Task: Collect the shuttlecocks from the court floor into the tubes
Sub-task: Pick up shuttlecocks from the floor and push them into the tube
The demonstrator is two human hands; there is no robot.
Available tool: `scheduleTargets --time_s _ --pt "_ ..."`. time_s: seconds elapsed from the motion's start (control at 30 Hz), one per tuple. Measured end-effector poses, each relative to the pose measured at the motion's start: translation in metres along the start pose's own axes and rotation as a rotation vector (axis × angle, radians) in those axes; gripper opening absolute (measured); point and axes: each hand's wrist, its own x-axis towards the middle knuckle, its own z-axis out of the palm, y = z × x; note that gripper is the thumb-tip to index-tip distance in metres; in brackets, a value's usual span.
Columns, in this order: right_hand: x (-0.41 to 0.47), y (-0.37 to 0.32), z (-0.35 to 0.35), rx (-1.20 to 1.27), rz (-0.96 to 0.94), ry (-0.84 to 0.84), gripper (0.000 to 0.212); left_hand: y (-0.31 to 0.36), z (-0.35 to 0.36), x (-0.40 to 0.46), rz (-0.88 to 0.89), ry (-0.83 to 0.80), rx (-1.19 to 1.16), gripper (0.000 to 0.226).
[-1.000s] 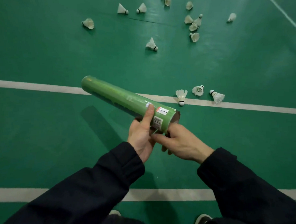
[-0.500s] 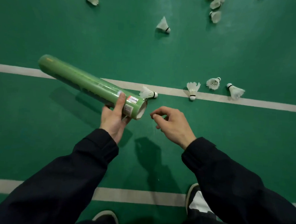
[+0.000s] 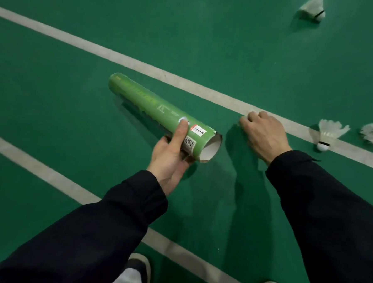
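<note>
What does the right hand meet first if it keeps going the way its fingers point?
Probably the white court line: the right hand has its fingers curled down and forward at that line's near edge. Whether they hide a shuttlecock cannot be told.

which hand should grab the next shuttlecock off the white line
Right. The right hand is down at the white line, nearer the shuttlecock, while the left hand grips the tube.

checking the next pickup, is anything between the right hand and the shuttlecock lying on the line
Nothing visible. Only bare floor and line lie between the right hand and the shuttlecock. The tube sits on the other side, in the left hand.
</note>
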Motion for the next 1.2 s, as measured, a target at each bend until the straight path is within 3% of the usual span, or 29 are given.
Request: scheduleTargets --time_s 0.1,0.17,0.23,0.43,0.53,0.67,0.83,0.93,1.0,1.07,1.1,1.2 --pt "-0.042 -0.006 -0.037 0.628 0.282 0.319 0.018 -0.003 0.003 -0.001 -0.014 0.007 -0.036 0.06" --pt "-0.081 -0.031 -0.072 0.997 0.325 0.554 0.014 -0.004 0.008 -0.001 -0.011 -0.01 -0.066 0.062" --pt "-0.108 -0.059 -0.089 1.137 0.292 0.589 0.02 -0.006 0.013 -0.005 0.0 -0.041 -0.084 0.064" --pt "-0.129 -0.09 -0.1 1.193 0.272 0.716 0.021 -0.003 0.019 -0.012 0.068 -0.108 -0.166 0.062" --pt "-0.126 -0.104 -0.106 1.153 0.296 0.545 0.021 -0.005 0.021 -0.024 0.079 -0.175 -0.113 0.071" --pt "-0.115 -0.114 -0.117 1.044 0.341 0.062 0.025 -0.02 0.024 -0.039 0.113 -0.22 0.002 0.079" --pt "-0.117 -0.103 -0.138 1.417 0.298 -0.358 0.038 -0.026 0.02 -0.046 0.147 -0.239 0.038 0.092" --pt "-0.112 -0.101 -0.14 1.526 0.259 -0.422 0.029 -0.027 0.021 -0.05 0.13 -0.248 0.055 0.082" --pt "-0.113 -0.102 -0.135 1.532 0.31 -0.281 0.026 -0.022 0.022 -0.049 0.129 -0.229 0.021 0.079" --pt "-0.119 -0.104 -0.129 1.324 0.333 -0.064 0.022 -0.013 0.025 -0.048 0.129 -0.202 -0.078 0.077" --pt "-0.122 -0.105 -0.126 1.206 0.306 -0.035 0.021 -0.01 0.025 -0.047 0.127 -0.185 -0.122 0.075" --pt "-0.12 -0.109 -0.124 1.121 0.243 -0.223 0.018 -0.013 0.025 -0.051 0.117 -0.188 -0.11 0.071"
